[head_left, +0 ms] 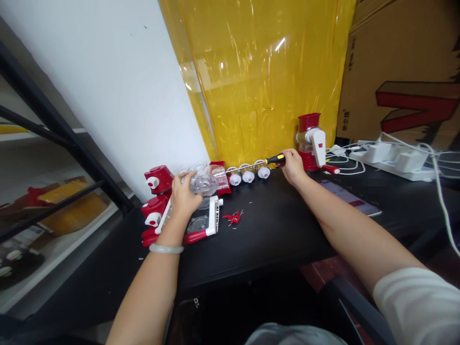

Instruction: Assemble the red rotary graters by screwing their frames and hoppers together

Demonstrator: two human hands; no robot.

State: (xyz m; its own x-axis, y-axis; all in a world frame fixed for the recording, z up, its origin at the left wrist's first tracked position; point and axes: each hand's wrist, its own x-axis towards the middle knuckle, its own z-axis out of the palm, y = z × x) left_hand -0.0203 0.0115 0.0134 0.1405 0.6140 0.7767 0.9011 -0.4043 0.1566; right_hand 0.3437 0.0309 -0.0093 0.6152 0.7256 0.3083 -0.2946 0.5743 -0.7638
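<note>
Right grip [292,165]: pinching the screwdriver [275,159] by its handle, likely so we steady its shaft across the far drums [247,176].
Left grip [185,194]: at the clear cups [206,184]; we cannot tell if pinching.
Drums: rowed, perhaps for order.

tabletop [273,235]: drums [247,176] left of grinder [309,122] | sheet [266,81] behind drums | phone [354,197] before power strip [413,172]
</note>
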